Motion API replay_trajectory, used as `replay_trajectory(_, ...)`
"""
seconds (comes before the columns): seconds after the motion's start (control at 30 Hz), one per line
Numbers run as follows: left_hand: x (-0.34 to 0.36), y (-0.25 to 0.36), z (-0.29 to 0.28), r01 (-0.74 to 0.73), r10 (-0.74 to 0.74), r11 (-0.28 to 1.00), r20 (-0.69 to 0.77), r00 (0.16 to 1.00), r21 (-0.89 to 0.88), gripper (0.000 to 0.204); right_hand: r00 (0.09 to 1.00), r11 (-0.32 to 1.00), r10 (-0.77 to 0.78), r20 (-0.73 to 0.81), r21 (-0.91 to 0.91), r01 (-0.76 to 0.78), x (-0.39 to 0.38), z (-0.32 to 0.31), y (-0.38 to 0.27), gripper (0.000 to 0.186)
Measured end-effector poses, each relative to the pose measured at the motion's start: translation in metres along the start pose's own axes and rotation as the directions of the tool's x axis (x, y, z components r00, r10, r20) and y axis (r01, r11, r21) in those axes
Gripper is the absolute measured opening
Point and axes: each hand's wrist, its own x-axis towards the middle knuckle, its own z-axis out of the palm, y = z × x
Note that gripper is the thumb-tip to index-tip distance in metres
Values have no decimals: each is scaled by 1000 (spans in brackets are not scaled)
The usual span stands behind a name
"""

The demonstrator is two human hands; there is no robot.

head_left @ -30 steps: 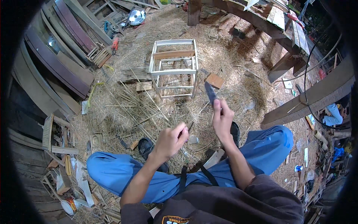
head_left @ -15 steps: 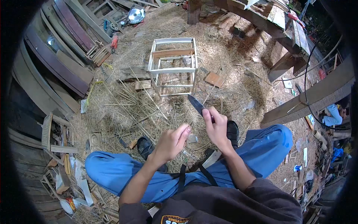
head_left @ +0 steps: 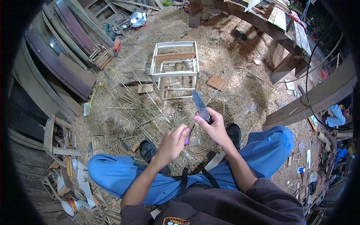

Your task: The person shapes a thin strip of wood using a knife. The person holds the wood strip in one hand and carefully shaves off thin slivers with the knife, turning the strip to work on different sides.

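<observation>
My right hand [head_left: 215, 129] is closed around the handle of a knife [head_left: 200, 105]. Its broad dark blade points away from me, tip toward the small wooden frame [head_left: 175, 74] on the ground ahead. Just left of it and a little nearer, my left hand [head_left: 171, 144] is closed, thumb against the curled fingers. A thin dark sliver shows between the two hands, but I cannot make out what the left fingers hold. Something small and purple [head_left: 186, 141] shows beside the left fingers. Both hands are in the air between my bent knees.
Thin sticks [head_left: 129, 107] and shavings litter the ground. A wood block [head_left: 216, 82] lies right of the frame. Boards [head_left: 60, 65] lean at the left; a circular saw [head_left: 137, 18] sits at the back. A workbench [head_left: 258, 22] and thick beam [head_left: 311, 98] stand right. Another person's leg [head_left: 335, 115] shows far right.
The knife blade has swung to point more straight ahead, and my right hand has shifted slightly left and nearer. The purple bit now shows by my left hand, which has hardly moved.
</observation>
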Motion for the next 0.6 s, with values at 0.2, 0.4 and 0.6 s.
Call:
replay_trajectory(0.2, 3, -2, 6, 21, -24, 999, -81, 996, -35, 21, 991, 999, -40, -124, -33, 36, 6, 2, 2, 19)
replay_trajectory(0.4, 7, -12, 15, 17, -28, 987, -62, 998, -160, 21, 999, 999, 31, 27, 7, -32, 4, 2, 8, 20)
replay_trajectory(0.6, 18, -32, 24, 199, -187, 748, 86, 979, -633, 22, 977, 956, 212, 24, 204, -212, 4, 19, 9, 20)
